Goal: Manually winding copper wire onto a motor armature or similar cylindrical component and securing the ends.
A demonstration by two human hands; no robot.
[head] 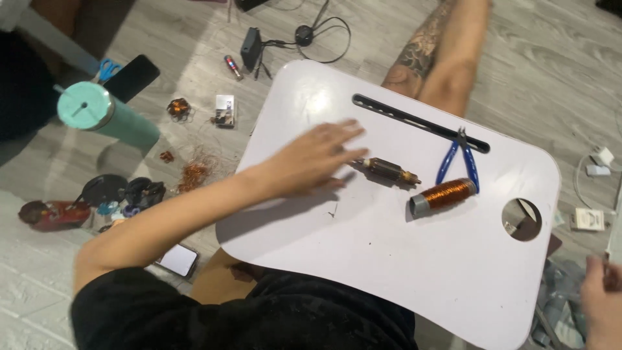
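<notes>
Left hand (314, 159) flat on white table (389, 259), fingers (346, 133) spread, holding nothing. Motor armature (391, 171) lies just beyond the fingertips, near-touching. Copper wire spool (444, 196) and blue pliers (459, 161) farther right. Bare tabletop toward near edge. Right hand (602, 301) off the table's right edge; grip cannot be told.

The floor (551, 71) is pale grey wood-look planks under bright, even light that glares off a white lap tray (389, 259) with a slot and a round hole. Scattered on the floor lie a teal tumbler (103, 113), blue scissors (109, 67), black cables (311, 32), copper wire scraps (194, 174) and a phone (177, 259).
</notes>
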